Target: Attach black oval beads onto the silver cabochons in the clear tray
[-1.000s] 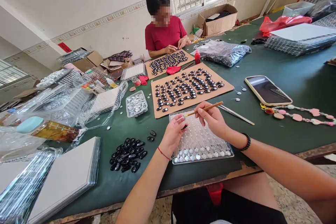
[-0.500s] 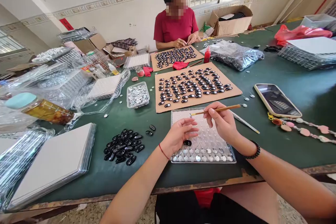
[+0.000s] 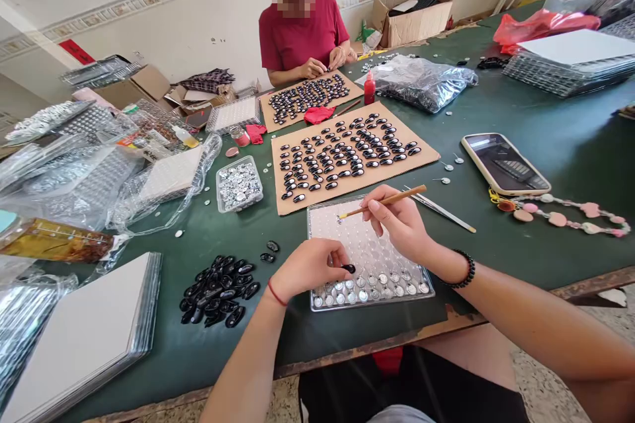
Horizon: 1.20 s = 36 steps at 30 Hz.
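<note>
My left hand (image 3: 311,266) is closed, its fingertips on a glossy black oval piece (image 3: 350,269) above the near part of a clear blister tray (image 3: 370,244). The tray's near rows hold small round silvery discs (image 3: 383,278). My right hand (image 3: 397,218) grips a thin wooden-handled brush (image 3: 404,195) over the tray. At the brush's yellowish tip sits a small shiny bit (image 3: 339,219), too small to make out. To the left lies a pile of black oval pieces (image 3: 218,291), with two loose ones (image 3: 268,257) beside it.
A cardboard sheet (image 3: 421,157) bearing rows of black pieces lies beyond the tray, next to a tub of discs (image 3: 239,184). Tweezers (image 3: 449,215) and a phone (image 3: 506,162) are on the right. Stacked trays (image 3: 94,337) stand left. A co-worker (image 3: 302,39) sits opposite.
My left hand has lowered from beside the brush tip and taken hold of the black oval piece on the tray. The right hand still holds the brush. The whole view has shifted.
</note>
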Tool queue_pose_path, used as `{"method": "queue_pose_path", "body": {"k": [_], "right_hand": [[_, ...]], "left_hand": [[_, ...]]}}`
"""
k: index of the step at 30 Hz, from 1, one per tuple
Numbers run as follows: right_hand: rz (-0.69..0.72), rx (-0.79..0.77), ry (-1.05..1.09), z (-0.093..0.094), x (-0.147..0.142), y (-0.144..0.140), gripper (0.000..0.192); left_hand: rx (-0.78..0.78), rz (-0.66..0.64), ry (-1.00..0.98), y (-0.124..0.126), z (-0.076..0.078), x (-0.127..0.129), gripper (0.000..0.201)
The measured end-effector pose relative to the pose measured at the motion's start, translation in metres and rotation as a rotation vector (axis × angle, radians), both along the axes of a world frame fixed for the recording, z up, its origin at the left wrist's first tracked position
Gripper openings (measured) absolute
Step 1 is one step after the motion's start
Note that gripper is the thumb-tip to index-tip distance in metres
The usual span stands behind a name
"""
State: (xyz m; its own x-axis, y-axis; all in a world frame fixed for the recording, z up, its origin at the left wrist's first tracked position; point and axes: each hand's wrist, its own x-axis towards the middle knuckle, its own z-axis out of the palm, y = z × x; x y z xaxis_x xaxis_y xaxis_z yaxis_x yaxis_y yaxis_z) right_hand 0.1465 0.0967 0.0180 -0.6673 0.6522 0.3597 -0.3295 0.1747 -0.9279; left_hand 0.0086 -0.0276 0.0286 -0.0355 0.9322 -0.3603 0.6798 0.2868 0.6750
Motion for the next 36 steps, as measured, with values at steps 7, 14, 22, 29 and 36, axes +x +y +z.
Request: {"method": "queue_pose_path", "body": {"k": [7,14,22,29,36], "right_hand": [[0.013,0.033,0.013,-0.001,0.0,0.001,0.016],[-0.013,0.102,-0.047,-0.004,-0.003,-0.002,0.008],[-0.078,0.344,-0.059,0.001,0.002,0.0,0.014],[-0.087,0.706,-0.094,-0.002,0.007,-0.002,0.012],[-0.142,0.822,-0.13,-0.004,0.009,-0.007,0.009]], "left_hand": [[0.172,0.22,-0.14,0.007,-0.006,0.002,0.029],[0.126,0.465,-0.501,0.013,-0.01,0.004,0.038],[0.287,0.534,-0.353,0.013,-0.019,0.01,0.022],[0.359,0.531,-0.205,0.015,-0.023,0.014,0.026],[0.368,0.517,-0.164,0.014,-0.021,0.011,0.031]]}}
